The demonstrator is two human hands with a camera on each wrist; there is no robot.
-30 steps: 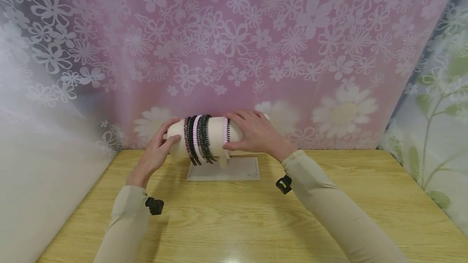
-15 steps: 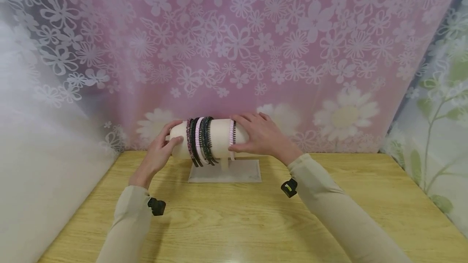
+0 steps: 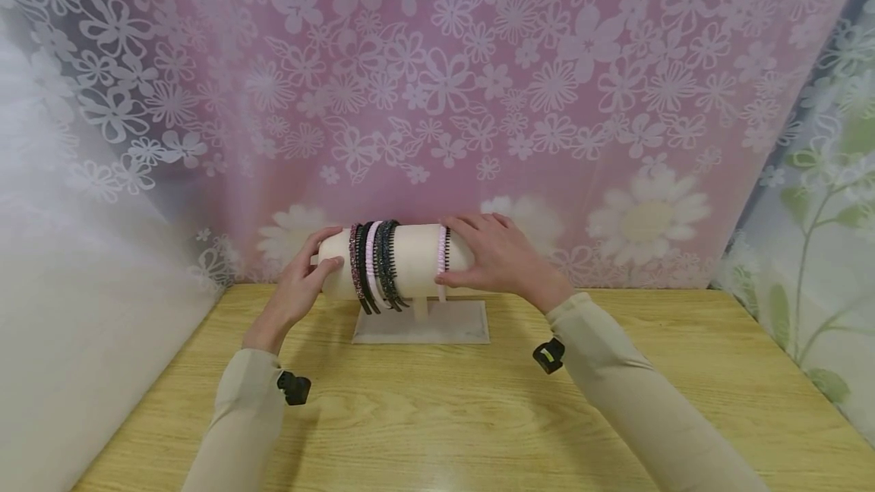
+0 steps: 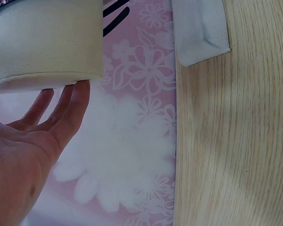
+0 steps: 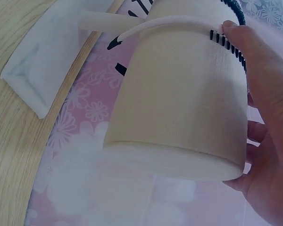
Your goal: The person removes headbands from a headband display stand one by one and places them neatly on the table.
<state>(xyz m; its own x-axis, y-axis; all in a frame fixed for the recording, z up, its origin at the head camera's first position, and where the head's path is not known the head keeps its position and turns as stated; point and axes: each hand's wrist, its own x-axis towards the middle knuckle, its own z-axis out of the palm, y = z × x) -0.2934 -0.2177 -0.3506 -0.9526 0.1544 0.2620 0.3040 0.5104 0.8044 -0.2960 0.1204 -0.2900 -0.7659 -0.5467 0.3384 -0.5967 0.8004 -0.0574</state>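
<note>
A cream padded roll on a short post lies sideways as a headband display stand. My left hand holds its left end, thumb at the front; in the left wrist view the fingertips touch the end's edge. My right hand pinches a pale pink toothed headband on the right half, its thumb on the band in the right wrist view and the other fingers partly hidden behind the roll. Several more headbands, dark glittery, black and pink, sit close together on the left half.
The stand's flat grey-white base rests on a wood-grain table near its back edge. Just behind hangs a pink flowered curtain, with pale sheets at both sides. A small black camera sits on the right wrist.
My right hand and the pink headband have slid a little to the right along the roll, widening the gap to the other headbands. The left hand keeps its hold on the end.
</note>
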